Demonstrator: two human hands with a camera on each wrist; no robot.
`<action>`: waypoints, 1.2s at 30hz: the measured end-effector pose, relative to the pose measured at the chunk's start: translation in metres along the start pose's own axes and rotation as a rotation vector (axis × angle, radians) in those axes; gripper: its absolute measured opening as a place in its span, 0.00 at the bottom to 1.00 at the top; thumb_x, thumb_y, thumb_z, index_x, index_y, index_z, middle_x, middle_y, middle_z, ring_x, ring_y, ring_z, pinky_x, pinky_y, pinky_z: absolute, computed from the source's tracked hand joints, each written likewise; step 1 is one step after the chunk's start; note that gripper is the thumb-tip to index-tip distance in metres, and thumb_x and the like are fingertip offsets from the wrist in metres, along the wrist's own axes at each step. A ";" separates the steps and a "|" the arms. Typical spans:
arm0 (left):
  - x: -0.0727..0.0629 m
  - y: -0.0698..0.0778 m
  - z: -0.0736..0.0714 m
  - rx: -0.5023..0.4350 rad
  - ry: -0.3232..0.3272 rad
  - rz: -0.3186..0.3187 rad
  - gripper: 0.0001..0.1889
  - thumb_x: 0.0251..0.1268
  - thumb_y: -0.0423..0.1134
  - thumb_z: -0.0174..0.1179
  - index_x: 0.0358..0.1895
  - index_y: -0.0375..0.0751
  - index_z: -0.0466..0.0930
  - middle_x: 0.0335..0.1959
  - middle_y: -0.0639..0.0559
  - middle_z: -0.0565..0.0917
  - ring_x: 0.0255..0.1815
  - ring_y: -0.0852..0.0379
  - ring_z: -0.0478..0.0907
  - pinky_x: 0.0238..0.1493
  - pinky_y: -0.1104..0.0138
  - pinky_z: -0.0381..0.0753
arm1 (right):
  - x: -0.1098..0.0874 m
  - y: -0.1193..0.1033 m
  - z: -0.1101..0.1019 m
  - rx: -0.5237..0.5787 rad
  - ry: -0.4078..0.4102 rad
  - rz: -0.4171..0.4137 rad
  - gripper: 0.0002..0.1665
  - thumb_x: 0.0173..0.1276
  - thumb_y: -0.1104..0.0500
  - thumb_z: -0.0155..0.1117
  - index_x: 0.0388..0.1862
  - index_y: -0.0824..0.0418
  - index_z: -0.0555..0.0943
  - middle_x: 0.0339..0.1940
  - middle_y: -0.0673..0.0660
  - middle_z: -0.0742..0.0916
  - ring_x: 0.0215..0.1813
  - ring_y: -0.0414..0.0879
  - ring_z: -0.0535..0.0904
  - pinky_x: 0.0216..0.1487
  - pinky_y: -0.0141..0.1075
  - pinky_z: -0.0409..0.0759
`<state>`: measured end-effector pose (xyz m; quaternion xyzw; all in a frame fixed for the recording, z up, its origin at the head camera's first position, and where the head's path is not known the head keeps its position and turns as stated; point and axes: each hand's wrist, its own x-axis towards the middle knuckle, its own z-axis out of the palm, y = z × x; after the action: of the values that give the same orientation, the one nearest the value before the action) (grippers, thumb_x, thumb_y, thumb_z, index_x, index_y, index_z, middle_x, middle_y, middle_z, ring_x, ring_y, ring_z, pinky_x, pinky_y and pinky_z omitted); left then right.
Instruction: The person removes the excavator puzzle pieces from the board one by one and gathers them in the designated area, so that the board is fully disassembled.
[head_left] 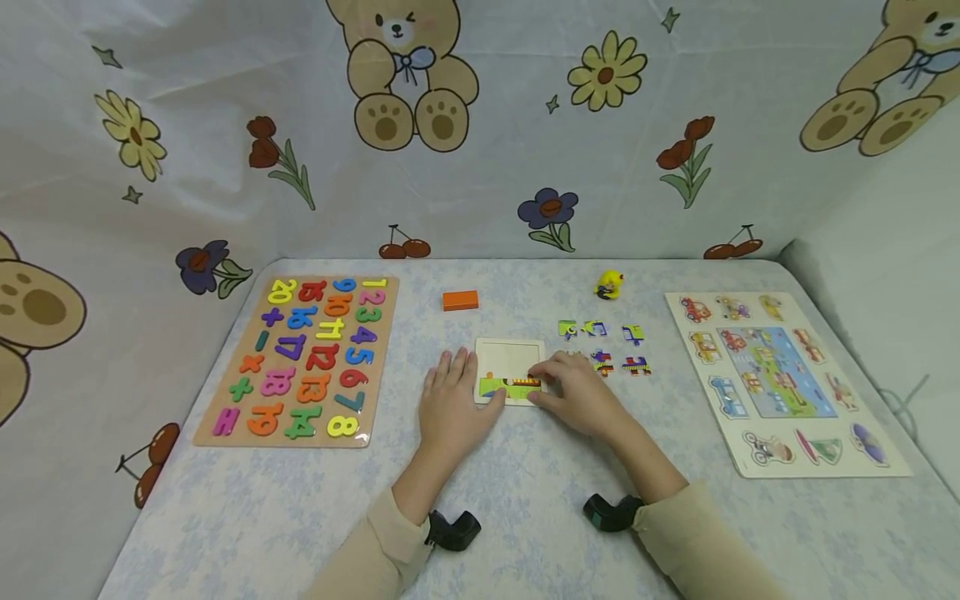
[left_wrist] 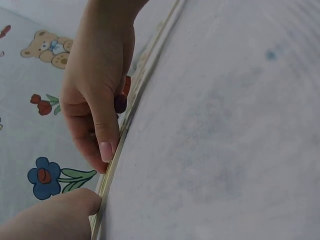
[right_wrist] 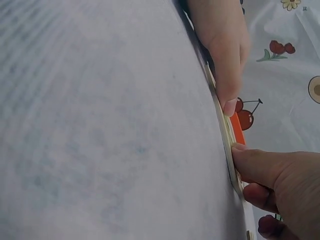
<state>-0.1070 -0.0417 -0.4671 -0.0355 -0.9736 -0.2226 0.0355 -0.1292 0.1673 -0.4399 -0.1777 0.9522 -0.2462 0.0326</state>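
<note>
In the head view a small square wooden puzzle tray (head_left: 510,357) lies at mid-table, with green pieces (head_left: 492,387) along its near edge. My left hand (head_left: 457,408) rests flat at the tray's left side, fingers straight, thumb at the near edge; that thumb (left_wrist: 80,202) also shows low in the left wrist view. My right hand (head_left: 577,392) pinches a puzzle piece (head_left: 523,387) with a yellow-orange stripe at the tray's near right corner. Thumb and index come close together there in the left wrist view. Several loose pieces (head_left: 636,365) lie beyond the right hand, one partly hidden by it.
A number board (head_left: 382,333) lies left. A picture puzzle board (head_left: 720,450) lies right. An orange block (head_left: 461,300) and a yellow duck figure (head_left: 608,284) stand farther back, before a patterned cloth backdrop (head_left: 510,167).
</note>
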 end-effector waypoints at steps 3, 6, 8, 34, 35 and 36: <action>0.000 0.001 -0.001 -0.008 0.001 -0.007 0.42 0.64 0.66 0.54 0.75 0.42 0.65 0.77 0.48 0.64 0.81 0.46 0.53 0.79 0.47 0.52 | 0.001 -0.001 0.000 0.037 -0.018 0.010 0.20 0.63 0.50 0.73 0.52 0.53 0.84 0.41 0.49 0.82 0.45 0.45 0.72 0.47 0.40 0.71; -0.001 0.001 -0.002 -0.013 -0.004 -0.014 0.42 0.63 0.66 0.54 0.75 0.42 0.65 0.78 0.48 0.64 0.81 0.46 0.53 0.79 0.48 0.52 | 0.000 -0.002 -0.001 0.078 -0.023 0.022 0.19 0.63 0.52 0.73 0.52 0.53 0.82 0.43 0.50 0.81 0.47 0.46 0.72 0.50 0.42 0.72; -0.001 0.001 -0.002 -0.015 -0.004 -0.014 0.42 0.63 0.66 0.54 0.74 0.42 0.65 0.77 0.48 0.64 0.81 0.45 0.53 0.79 0.48 0.52 | 0.001 -0.003 -0.001 0.110 -0.019 0.022 0.19 0.62 0.53 0.74 0.51 0.54 0.81 0.43 0.50 0.81 0.48 0.46 0.73 0.52 0.43 0.72; 0.000 0.001 0.000 -0.001 0.005 -0.001 0.42 0.64 0.65 0.54 0.74 0.41 0.65 0.77 0.47 0.64 0.81 0.45 0.53 0.79 0.47 0.53 | 0.004 -0.002 -0.005 0.321 -0.075 0.024 0.16 0.67 0.58 0.68 0.54 0.50 0.80 0.35 0.51 0.83 0.31 0.44 0.73 0.34 0.36 0.73; 0.000 0.000 0.000 0.000 0.004 0.000 0.42 0.64 0.65 0.54 0.74 0.41 0.65 0.77 0.47 0.64 0.81 0.45 0.53 0.79 0.47 0.53 | 0.004 -0.002 -0.005 0.320 -0.077 0.026 0.16 0.67 0.58 0.68 0.54 0.50 0.80 0.35 0.51 0.83 0.30 0.44 0.73 0.34 0.36 0.73; 0.000 0.000 0.000 0.000 0.001 -0.002 0.42 0.64 0.65 0.54 0.74 0.41 0.65 0.77 0.47 0.64 0.81 0.45 0.53 0.79 0.47 0.52 | 0.004 -0.002 -0.005 0.322 -0.079 0.029 0.16 0.67 0.58 0.68 0.53 0.50 0.80 0.34 0.51 0.83 0.30 0.44 0.73 0.33 0.35 0.73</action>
<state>-0.1072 -0.0412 -0.4671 -0.0346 -0.9736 -0.2226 0.0359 -0.1329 0.1667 -0.4344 -0.1658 0.9010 -0.3877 0.1016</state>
